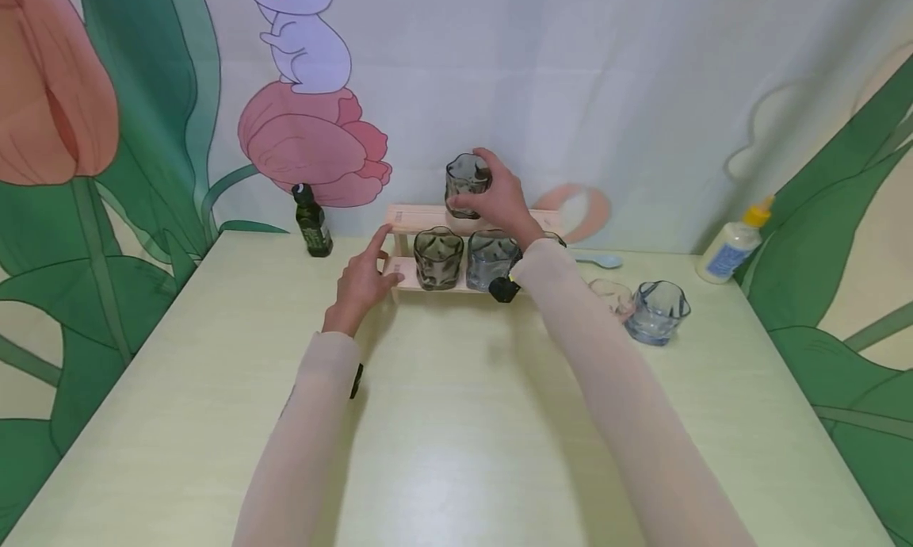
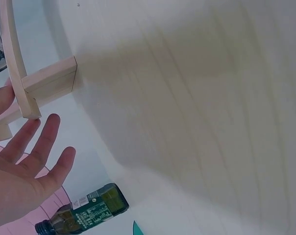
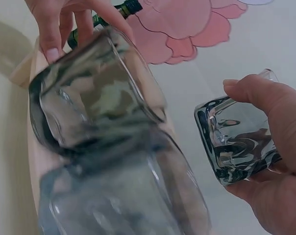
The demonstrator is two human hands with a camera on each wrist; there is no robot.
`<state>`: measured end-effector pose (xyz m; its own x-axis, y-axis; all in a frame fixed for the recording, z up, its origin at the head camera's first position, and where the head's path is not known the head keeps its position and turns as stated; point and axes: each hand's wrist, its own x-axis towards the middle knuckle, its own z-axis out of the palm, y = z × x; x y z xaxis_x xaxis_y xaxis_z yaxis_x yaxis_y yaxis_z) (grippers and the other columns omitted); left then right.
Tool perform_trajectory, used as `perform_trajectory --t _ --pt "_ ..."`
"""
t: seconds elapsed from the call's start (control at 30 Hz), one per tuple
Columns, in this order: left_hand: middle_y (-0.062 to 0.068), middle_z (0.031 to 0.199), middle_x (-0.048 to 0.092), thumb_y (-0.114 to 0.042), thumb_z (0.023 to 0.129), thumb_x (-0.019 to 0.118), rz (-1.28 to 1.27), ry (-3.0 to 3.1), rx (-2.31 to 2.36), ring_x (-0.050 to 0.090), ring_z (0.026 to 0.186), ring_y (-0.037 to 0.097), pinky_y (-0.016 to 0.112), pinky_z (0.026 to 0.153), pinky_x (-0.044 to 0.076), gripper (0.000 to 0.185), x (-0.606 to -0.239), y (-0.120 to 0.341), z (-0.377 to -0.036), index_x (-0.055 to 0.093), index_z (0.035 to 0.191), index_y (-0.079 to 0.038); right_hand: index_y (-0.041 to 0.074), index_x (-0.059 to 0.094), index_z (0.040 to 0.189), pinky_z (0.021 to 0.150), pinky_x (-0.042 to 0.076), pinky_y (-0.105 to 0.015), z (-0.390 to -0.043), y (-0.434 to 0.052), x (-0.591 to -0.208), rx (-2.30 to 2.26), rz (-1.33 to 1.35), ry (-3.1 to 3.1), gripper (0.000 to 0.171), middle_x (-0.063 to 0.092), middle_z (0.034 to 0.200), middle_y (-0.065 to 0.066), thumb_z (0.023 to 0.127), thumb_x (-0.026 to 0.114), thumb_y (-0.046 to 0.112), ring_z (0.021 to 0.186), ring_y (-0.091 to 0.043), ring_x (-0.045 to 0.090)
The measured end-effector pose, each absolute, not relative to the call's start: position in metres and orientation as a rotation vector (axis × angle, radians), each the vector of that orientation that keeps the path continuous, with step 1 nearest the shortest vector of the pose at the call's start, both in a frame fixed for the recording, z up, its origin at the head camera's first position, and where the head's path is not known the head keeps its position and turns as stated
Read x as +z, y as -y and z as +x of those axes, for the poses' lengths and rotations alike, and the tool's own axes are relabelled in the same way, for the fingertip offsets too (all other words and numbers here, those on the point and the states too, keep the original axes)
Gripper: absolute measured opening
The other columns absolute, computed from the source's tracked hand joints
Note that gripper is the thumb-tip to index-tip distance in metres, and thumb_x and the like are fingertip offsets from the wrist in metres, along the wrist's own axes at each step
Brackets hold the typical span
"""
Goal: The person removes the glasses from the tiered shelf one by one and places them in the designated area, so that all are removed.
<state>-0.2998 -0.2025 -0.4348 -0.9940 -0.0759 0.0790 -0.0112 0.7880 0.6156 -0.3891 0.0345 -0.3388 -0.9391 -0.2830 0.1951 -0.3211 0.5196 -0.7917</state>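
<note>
My right hand (image 1: 502,202) is curled round a smoky grey glass (image 1: 467,184), thumb on one side and fingers on the other, holding it at the upper tier of the small wooden rack (image 1: 417,216) that stands toward the back of the bench (image 1: 442,420); I cannot tell whether its base touches the tier, and the glass looks empty. On the lower tier, just below it, stand two more empty tumblers side by side: an olive-tinted glass (image 1: 437,258) and a bluish-grey glass (image 1: 490,259). My left hand (image 1: 364,277) holds nothing, its fingers straight and spread, fingertips touching the left end of the rack. Left of the rack stands a dark green bottle (image 1: 311,220) with a black cap; its green label carries white print that is too small for me to read. To the right on the bench sit a clear blue glass (image 1: 658,312) and a pale pink glass (image 1: 613,296) just beside it, with a light blue spoon (image 1: 597,258) behind them. Farther right, against the flowered backdrop, is a white squeeze bottle (image 1: 735,246) with a yellow cap and an unreadable blue label.
</note>
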Motion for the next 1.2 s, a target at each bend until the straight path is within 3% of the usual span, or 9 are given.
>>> perform_trajectory --t 0.2,0.63,0.87,1.2 --pt "0.011 0.140 0.059 -0.023 0.092 0.072 0.077 2.880 -0.990 0.066 0.103 0.035 0.049 0.075 0.049 0.089 -0.434 0.202 -0.300 0.015 0.158 -0.042 0.030 0.027 0.157 0.107 0.042 -0.051 -0.386 -0.062 -0.331 1.432 0.448 2.695 0.093 0.041 0.155 -0.009 0.082 0.081 0.038 0.140 -0.029 0.042" --pt "0.013 0.142 0.058 -0.021 0.093 0.071 0.109 2.904 -1.002 0.065 0.105 0.036 0.052 0.083 0.048 0.089 -0.431 0.199 -0.298 0.013 0.159 -0.041 0.027 0.028 0.158 0.107 0.039 -0.055 -0.369 -0.121 -0.319 1.356 0.421 2.642 0.092 0.040 0.156 -0.011 0.083 0.081 0.034 0.139 -0.032 0.043" --pt "0.013 0.142 0.058 -0.021 0.093 0.072 0.104 2.900 -1.008 0.065 0.104 0.036 0.049 0.079 0.048 0.090 -0.430 0.200 -0.297 0.013 0.159 -0.041 0.024 0.029 0.158 0.109 0.037 -0.056 -0.361 -0.153 -0.324 1.325 0.409 2.628 0.091 0.043 0.153 -0.016 0.084 0.081 0.032 0.138 -0.035 0.044" --pt "0.014 0.143 0.057 -0.020 0.094 0.071 0.098 2.905 -1.020 0.064 0.103 0.036 0.052 0.085 0.048 0.091 -0.430 0.199 -0.298 0.012 0.159 -0.041 0.023 0.028 0.158 0.107 0.037 -0.059 -0.347 -0.203 -0.331 1.281 0.312 2.645 0.090 0.045 0.151 -0.020 0.085 0.080 0.033 0.137 -0.040 0.044"
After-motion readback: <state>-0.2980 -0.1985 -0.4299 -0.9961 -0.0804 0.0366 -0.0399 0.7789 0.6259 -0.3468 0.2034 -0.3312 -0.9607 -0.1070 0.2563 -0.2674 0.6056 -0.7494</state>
